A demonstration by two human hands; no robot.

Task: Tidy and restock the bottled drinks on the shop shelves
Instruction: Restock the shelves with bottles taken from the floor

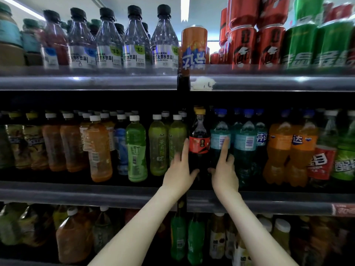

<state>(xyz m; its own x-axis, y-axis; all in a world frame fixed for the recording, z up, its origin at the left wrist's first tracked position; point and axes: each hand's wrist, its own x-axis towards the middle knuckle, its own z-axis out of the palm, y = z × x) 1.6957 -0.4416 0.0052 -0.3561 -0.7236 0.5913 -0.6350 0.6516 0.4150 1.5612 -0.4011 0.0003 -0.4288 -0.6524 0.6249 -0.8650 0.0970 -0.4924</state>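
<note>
A dark cola bottle (pixel 199 144) with a red label and a yellow cap stands upright at the front of the middle shelf (pixel 96 194), right beside the shelf divider. My left hand (pixel 179 169) holds its left side, index finger pointing up along it and thumb across the lower front. My right hand (pixel 224 173) mirrors this on the right side, thumb on the lower front and index finger up against the neighbouring teal bottle (pixel 245 143). Green tea bottles (pixel 176 143) stand just left of the cola.
Orange soda bottles (pixel 278 150) and green ones fill the middle shelf to the right; orange and yellow tea bottles fill the left. The upper shelf holds water bottles (pixel 136 45), an orange can (pixel 194 47), red cans (pixel 255 45) and green cans (pixel 315 45). More bottles (pixel 196 239) stand below.
</note>
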